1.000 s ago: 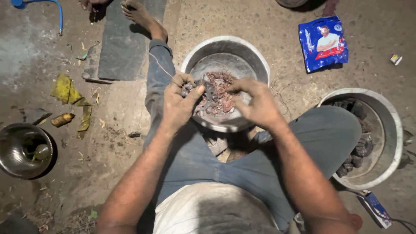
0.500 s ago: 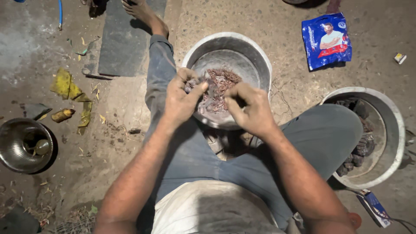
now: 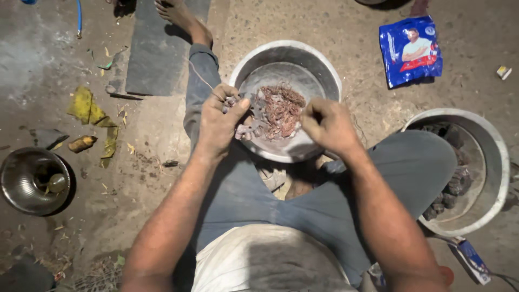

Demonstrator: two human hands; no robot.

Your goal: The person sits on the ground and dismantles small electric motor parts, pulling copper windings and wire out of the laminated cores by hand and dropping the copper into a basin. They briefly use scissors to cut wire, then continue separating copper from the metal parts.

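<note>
Left hand (image 3: 219, 121) pinches small greyish pieces at rim of steel bowl (image 3: 319, 67), centre frame. Right hand (image 3: 327, 125) curled shut, contents hidden. Reddish-brown shreds (image 3: 281, 111) heaped inside: likely soft, light, slippery; best pinched by fingertips in small clumps.

dull metal bowl (image 3: 324, 65), glossy blue plastic packet (image 3: 411, 51), rough concrete floor (image 3: 303, 21)

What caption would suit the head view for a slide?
Seated on the ground, a person's left hand and right hand work over a metal basin of reddish-brown scraps.
</note>
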